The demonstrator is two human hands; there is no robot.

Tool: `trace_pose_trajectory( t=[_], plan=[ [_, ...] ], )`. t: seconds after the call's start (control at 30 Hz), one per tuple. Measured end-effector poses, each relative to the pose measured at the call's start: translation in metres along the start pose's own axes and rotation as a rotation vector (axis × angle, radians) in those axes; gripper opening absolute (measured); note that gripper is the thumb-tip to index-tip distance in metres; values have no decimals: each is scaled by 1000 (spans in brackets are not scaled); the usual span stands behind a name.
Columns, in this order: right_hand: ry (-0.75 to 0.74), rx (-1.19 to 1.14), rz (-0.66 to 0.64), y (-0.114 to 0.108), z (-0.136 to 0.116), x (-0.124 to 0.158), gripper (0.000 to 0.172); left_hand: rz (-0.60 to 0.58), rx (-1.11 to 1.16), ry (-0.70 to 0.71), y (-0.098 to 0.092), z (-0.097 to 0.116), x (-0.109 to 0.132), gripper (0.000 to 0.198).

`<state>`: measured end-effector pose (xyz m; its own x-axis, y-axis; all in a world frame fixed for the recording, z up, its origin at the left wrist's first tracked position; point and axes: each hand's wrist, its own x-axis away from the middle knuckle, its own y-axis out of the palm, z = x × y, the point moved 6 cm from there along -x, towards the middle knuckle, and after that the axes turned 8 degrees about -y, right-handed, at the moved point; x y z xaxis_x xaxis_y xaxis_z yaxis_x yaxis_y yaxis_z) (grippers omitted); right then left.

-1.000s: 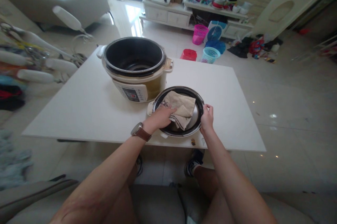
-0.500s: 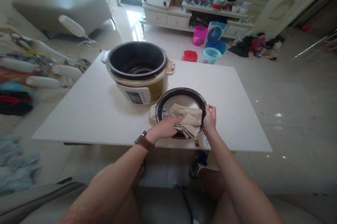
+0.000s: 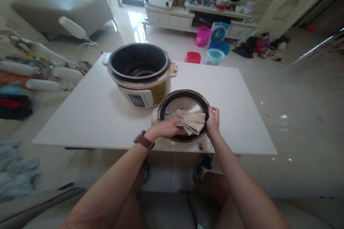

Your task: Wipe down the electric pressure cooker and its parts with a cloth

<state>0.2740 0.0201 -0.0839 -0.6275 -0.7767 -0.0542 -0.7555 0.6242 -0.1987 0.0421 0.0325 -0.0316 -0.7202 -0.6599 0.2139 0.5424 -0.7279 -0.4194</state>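
The round lid [image 3: 192,100] of a pressure cooker lies inside-up near the table's front edge, its metal inner face and black seal ring showing. My left hand [image 3: 168,127] grips a folded beige cloth [image 3: 194,121] against the lid's inner face; the fingertips are partly hidden by the cloth. On the lid's right rim, my right hand [image 3: 213,120] is closed, thumb and fingers around the edge. Behind the lid, to the left, stands the electric pressure cooker [image 3: 158,91], uncovered, with a dark inner pot [image 3: 139,60].
The white table [image 3: 231,89] carries the cooker and lid, with a small sticker-like figure [image 3: 200,146] at its front edge. Beyond it are a red stool-like item [image 3: 192,57], a light blue basket [image 3: 215,56] and a pink basket [image 3: 203,36]. A white pronged stand [image 3: 44,85] is at the left.
My left hand has shifted slightly left with the cloth, which is now bunched smaller and uncovers more of the lid's metal face. My right hand stays on the rim.
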Motion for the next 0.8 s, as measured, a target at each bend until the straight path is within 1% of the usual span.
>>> trace_pose_trajectory(
  t=[0.03,0.07,0.13,0.2,0.27,0.3,0.33,0.37,0.4,0.47,0.5,0.53,0.6,0.67,0.8],
  plan=[
    [14,-6,-1,1,0,0,57,38,44,8,-9,0,-1,36],
    [34,-11,-2,1,0,1,57,113,86,13,-20,-1,-2,37],
    [71,-15,-6,3,0,2,57,329,166,24,-45,-4,1,38],
    [87,-13,-2,4,-1,4,55,569,215,37,-64,-8,8,39],
    [83,-24,5,4,-2,6,53,751,162,42,-71,-7,16,37],
    [81,-33,7,5,-2,6,52,803,96,40,-70,-5,18,35],
    [79,-42,8,5,-2,7,52,818,11,33,-64,-3,18,33],
    [77,-49,8,6,-2,8,53,805,-68,22,-56,0,15,33],
    [75,-55,8,7,-2,8,53,761,-129,8,-46,1,10,37],
    [72,-68,8,8,-1,9,53,644,-205,0,-23,4,-4,55],
    [72,-81,8,9,0,9,53,557,-243,-12,-10,3,-12,61],
    [75,-95,10,10,2,9,52,487,-291,-47,2,2,-20,67],
    [86,-123,20,11,6,9,50,369,-389,-110,20,-2,-33,72],
    [111,-142,37,10,11,9,48,296,-460,-132,29,-3,-39,72],
    [201,-185,64,7,21,5,44,137,-487,-35,32,2,-36,69]
  ],
)
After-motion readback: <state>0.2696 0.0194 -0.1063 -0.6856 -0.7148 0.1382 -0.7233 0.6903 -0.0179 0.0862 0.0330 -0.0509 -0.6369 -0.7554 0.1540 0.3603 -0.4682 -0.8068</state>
